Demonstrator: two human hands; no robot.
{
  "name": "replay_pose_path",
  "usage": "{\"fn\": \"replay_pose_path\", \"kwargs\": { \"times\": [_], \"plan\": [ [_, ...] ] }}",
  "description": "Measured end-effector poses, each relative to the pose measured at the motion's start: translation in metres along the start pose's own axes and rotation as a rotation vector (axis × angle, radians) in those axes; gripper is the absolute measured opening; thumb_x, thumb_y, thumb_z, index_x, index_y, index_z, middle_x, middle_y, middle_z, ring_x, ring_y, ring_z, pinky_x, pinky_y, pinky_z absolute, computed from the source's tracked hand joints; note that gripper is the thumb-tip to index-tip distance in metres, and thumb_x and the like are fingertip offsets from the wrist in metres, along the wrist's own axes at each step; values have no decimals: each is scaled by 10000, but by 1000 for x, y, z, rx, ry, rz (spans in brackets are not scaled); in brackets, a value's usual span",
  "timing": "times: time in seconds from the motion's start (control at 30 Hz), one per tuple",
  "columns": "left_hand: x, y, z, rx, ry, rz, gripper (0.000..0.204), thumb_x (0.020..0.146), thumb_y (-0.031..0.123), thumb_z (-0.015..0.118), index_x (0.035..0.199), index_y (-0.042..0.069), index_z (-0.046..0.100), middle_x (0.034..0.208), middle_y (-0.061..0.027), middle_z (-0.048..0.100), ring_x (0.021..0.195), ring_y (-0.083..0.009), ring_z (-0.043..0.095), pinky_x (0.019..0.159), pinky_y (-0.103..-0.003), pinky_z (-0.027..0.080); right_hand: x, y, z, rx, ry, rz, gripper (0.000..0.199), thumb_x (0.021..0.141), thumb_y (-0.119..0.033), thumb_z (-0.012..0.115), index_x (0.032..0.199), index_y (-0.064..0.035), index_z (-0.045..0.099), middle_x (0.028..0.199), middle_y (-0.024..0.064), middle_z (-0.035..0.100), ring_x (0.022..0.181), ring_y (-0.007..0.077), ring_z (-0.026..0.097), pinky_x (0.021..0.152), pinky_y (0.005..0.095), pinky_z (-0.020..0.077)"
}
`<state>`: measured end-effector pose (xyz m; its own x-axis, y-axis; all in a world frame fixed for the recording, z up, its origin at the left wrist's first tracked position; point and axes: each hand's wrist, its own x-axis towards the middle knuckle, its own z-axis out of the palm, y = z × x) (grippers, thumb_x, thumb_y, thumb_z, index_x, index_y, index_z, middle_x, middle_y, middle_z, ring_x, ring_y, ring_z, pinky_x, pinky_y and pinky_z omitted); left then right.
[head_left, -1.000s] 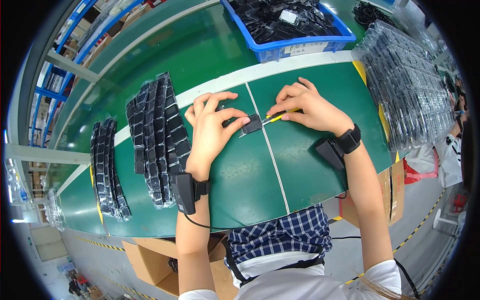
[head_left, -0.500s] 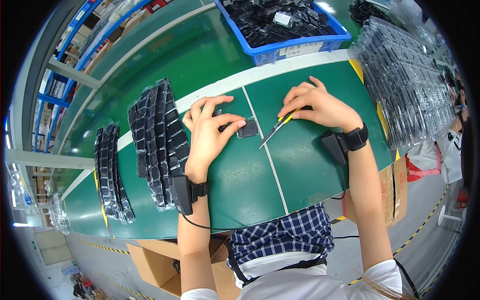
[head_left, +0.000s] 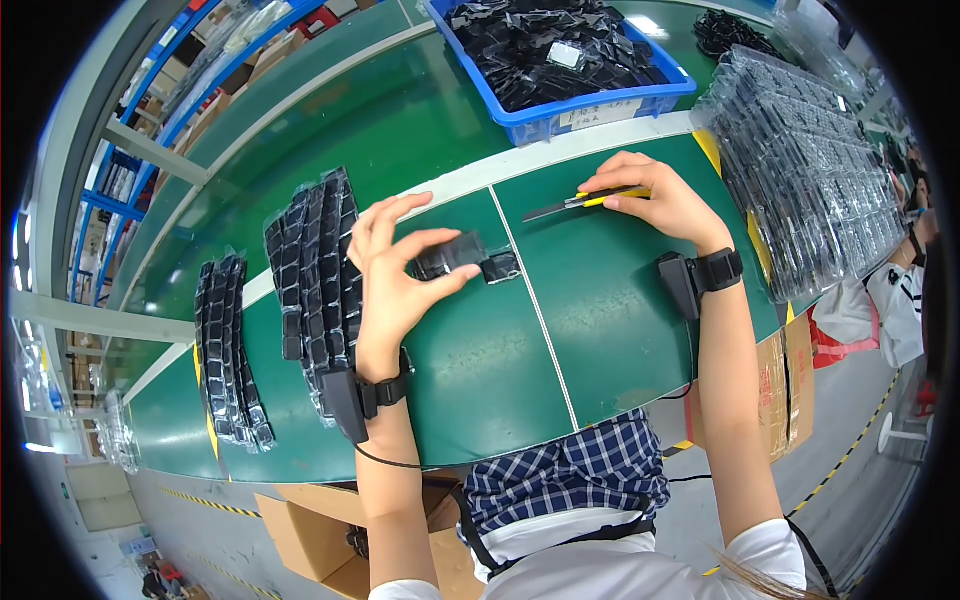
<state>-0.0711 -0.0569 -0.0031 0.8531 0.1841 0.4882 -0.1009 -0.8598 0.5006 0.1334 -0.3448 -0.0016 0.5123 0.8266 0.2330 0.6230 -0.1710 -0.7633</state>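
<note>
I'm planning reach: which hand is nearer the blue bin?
Right. The right hand, holding a tool, is in front of the bin; the left hand, pinching a dark piece, is farther off, nearer the body and leftward.

Blur softens the black flat piece (head_left: 452, 257) in the left hand (head_left: 394, 277); the frame crops the blue bin (head_left: 538, 124) at 1 o'clock.
</note>
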Motion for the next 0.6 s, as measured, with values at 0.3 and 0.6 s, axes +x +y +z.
{"fn": "replay_pose_path", "kwargs": {
  "times": [0.3, 0.6],
  "plan": [
    [-1, 19, 21, 164, -201, 87, 338, 605, 327, 910, 882, 164, 808, 1436, 15, 557, 1427, -326, 338, 1144, -560, 173, 2, 3, 4, -56, -30, -13, 291, 878, -18, 722, 1156, -93, 763, 1065, 64, 688, 1030, 223, 626, 937, 344, 500],
    [2, -13, -12, 68, 54, 38, 348, 595, 216, 913, 905, 129, 778, 1351, 0, 621, 1348, -304, 442, 1127, -473, 330, 1, 3, 6, -128, -24, 25, 288, 880, -47, 726, 1159, -110, 762, 1071, 37, 698, 1051, 212, 625, 1009, 360, 446]
  ]
}}
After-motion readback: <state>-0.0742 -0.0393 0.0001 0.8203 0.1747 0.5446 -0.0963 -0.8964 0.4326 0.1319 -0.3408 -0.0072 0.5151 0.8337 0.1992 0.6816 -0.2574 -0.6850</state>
